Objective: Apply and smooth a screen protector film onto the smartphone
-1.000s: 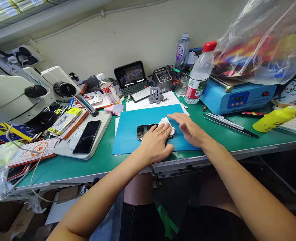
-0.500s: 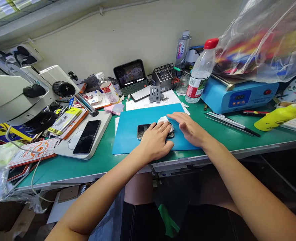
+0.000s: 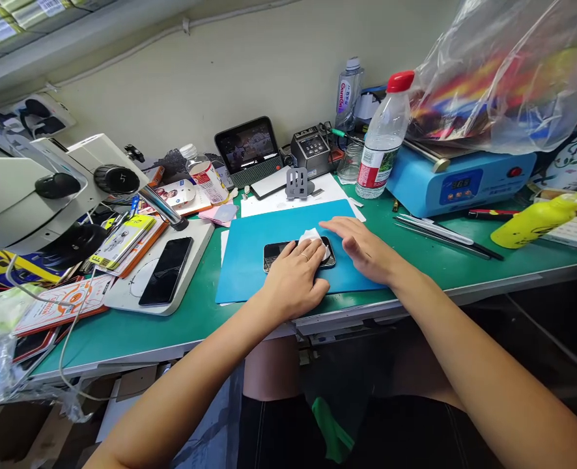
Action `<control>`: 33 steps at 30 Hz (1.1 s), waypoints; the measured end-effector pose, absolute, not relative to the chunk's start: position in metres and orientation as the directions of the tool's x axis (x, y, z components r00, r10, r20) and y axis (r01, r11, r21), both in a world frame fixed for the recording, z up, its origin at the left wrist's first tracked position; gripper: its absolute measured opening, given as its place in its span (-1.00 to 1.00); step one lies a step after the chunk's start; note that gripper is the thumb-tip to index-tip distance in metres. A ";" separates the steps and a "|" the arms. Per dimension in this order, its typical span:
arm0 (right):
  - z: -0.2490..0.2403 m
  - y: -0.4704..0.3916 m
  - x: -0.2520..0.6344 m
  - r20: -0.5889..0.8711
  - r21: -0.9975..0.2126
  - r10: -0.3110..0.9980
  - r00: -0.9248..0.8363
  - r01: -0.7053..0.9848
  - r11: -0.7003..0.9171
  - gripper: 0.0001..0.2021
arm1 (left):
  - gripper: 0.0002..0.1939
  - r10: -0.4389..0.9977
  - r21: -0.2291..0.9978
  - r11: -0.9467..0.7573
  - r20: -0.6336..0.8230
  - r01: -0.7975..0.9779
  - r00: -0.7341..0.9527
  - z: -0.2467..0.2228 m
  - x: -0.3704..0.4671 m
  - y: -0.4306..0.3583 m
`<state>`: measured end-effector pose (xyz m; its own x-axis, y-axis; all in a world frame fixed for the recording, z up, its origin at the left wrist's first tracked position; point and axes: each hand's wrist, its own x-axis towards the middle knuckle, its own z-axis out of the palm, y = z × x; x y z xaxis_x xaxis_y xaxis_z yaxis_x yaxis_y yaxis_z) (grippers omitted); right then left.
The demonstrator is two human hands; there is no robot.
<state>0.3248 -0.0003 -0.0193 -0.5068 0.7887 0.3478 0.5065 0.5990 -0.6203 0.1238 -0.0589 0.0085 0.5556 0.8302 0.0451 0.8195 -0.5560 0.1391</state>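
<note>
A dark phone with a silvery rim (image 3: 271, 253) lies flat on the blue mat (image 3: 249, 283). Across its right half rests my left hand (image 3: 301, 270), fingers close together and pressing a crumpled white tissue (image 3: 310, 235) onto the glass. Part of the tissue and much of the phone are hidden beneath that hand. Just right of the phone, my right hand (image 3: 361, 247) is open over the mat, its fingers stretched out and thumb raised, with nothing in it.
On the left, a microscope (image 3: 49, 202) overhangs a white base with another black phone (image 3: 166, 270). Behind the mat are a small display (image 3: 247, 146) and a grey stand (image 3: 297, 184). To the right stand a red-capped bottle (image 3: 383, 140), a blue heating unit (image 3: 464, 185), tweezers (image 3: 445, 238) and a yellow bottle (image 3: 533, 225).
My left hand and the tissue have slid slightly left along the phone. My right hand stays open beside it. The whole view has shifted a little.
</note>
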 end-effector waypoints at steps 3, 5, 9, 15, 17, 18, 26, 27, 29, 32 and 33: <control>-0.018 -0.001 0.326 0.360 -0.615 0.783 -0.508 0.502 0.608 0.01 | -0.37 0.825 0.143 -0.563 0.048 0.814 0.562 0.008 0.129 -0.053; -0.018 -0.001 0.326 0.359 -0.615 0.783 -0.509 0.502 0.608 0.01 | -0.36 0.825 0.148 -0.563 0.043 0.813 0.563 0.009 0.128 -0.054; -0.020 -0.002 0.327 0.351 -0.620 0.788 -0.506 0.505 0.600 0.01 | -0.37 0.824 0.141 -0.565 0.040 0.813 0.565 0.010 0.118 -0.067; -0.019 -0.002 0.326 0.357 -0.610 0.775 -0.521 0.499 0.616 0.02 | -0.42 0.820 0.136 -0.571 0.072 0.809 0.567 0.010 0.124 -0.066; -0.019 -0.001 0.326 0.363 -0.608 0.774 -0.519 0.498 0.619 0.04 | -0.44 0.817 0.139 -0.576 0.089 0.805 0.569 0.010 0.131 -0.058; -0.019 -0.001 0.326 0.364 -0.607 0.775 -0.516 0.499 0.618 0.05 | -0.44 0.816 0.143 -0.577 0.094 0.804 0.570 0.009 0.133 -0.055; -0.021 0.000 0.326 0.355 -0.611 0.788 -0.503 0.513 0.603 0.06 | -0.36 0.836 0.161 -0.547 0.069 0.821 0.544 0.007 0.120 -0.072; -0.021 0.000 0.326 0.351 -0.611 0.788 -0.505 0.514 0.602 0.05 | -0.35 0.839 0.156 -0.543 0.065 0.825 0.540 0.007 0.117 -0.077; -0.021 0.000 0.326 0.343 -0.612 0.790 -0.509 0.517 0.599 0.05 | -0.33 0.839 0.148 -0.543 0.056 0.827 0.541 0.006 0.113 -0.087; -0.019 -0.001 0.325 0.341 -0.612 0.788 -0.512 0.515 0.600 0.06 | -0.30 0.842 0.149 -0.537 0.037 0.831 0.538 0.005 0.109 -0.098; -0.019 -0.001 0.325 0.345 -0.612 0.786 -0.514 0.512 0.603 0.06 | -0.30 0.845 0.151 -0.533 0.033 0.833 0.534 0.005 0.108 -0.101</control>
<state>0.3252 -0.0008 -0.0195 -0.5136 0.7858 0.3447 0.5120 0.6030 -0.6118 0.1076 -0.1009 0.0052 0.5344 0.8446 0.0329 0.8326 -0.5328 0.1513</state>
